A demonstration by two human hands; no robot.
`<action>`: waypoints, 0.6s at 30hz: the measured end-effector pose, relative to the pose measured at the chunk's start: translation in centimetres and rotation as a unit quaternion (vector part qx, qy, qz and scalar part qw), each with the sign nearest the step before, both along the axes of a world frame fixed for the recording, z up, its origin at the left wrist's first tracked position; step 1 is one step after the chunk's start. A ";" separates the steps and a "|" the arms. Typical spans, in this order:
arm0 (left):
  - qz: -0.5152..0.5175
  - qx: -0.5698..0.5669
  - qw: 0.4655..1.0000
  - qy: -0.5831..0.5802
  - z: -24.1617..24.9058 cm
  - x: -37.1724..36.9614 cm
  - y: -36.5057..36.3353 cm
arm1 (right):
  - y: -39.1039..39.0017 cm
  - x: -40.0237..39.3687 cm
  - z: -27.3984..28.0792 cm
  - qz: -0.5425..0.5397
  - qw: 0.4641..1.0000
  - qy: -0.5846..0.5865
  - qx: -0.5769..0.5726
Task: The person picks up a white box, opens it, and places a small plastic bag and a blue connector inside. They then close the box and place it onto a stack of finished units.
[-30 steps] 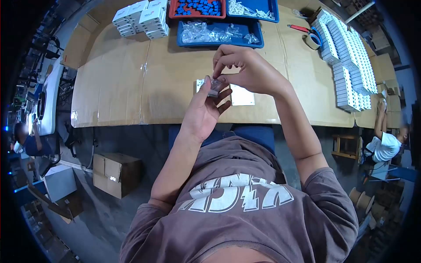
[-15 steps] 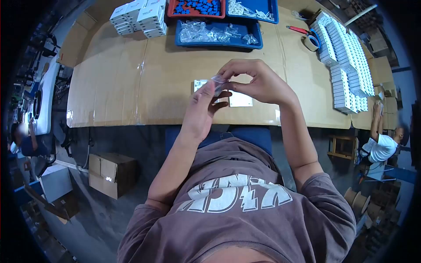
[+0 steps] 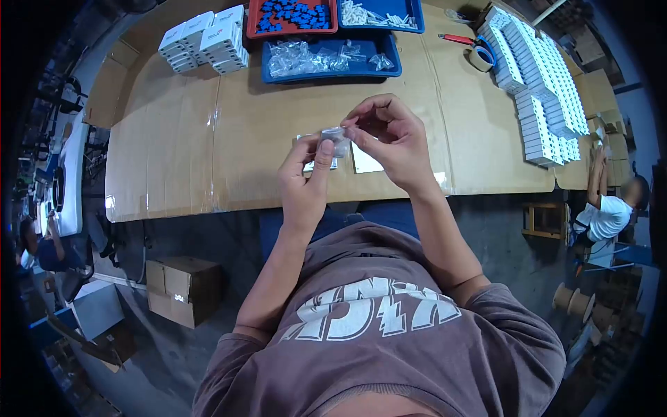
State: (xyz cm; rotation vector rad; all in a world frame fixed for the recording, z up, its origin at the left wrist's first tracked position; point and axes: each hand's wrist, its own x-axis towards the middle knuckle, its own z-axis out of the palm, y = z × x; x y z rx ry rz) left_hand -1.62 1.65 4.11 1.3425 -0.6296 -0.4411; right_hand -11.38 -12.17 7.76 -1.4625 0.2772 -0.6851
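Above the table's front part, my left hand [image 3: 303,174] grips a small clear plastic bag [image 3: 337,144] between thumb and fingers. My right hand [image 3: 394,142] is closed in a pinch at the bag's upper right edge. Whether anything else is between those fingertips is too small to tell. Below the hands lie a white printed piece [image 3: 309,167], partly covered by my left hand, and a flat white piece [image 3: 366,160], partly covered by my right.
A blue tray [image 3: 278,75] of clear plastic bags, a red tray [image 3: 292,33] of blue parts and a blue tray [image 3: 389,28] of white parts stand at the back. White boxes are stacked left [image 3: 222,45] and right [image 3: 545,83]. Tape [image 3: 481,58] lies nearby. Another person [image 3: 608,212] works at right.
My left hand has turned, so the plastic bag shows more clearly. My right fingers have shifted to the bag's upper edge. The view has moved slightly.
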 end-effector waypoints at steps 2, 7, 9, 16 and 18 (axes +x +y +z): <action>0.011 -0.020 1.000 0.001 0.2 0.0 -0.2 | -0.1 -0.1 -0.3 -0.007 0.999 0.014 -0.036; 0.027 -0.030 0.998 0.041 0.5 0.0 0.2 | 0.4 0.0 -0.6 -0.002 1.000 0.008 -0.001; 0.038 -0.037 0.997 0.050 0.3 0.0 0.2 | 0.6 0.0 -0.7 -0.004 0.999 0.031 0.028; 0.070 -0.026 0.997 0.013 -0.3 0.3 0.1 | 0.7 0.0 -2.3 0.022 0.993 0.070 0.091; 0.074 -0.022 0.997 0.008 -0.4 0.4 0.0 | 0.7 0.1 -2.5 0.017 0.993 0.069 0.096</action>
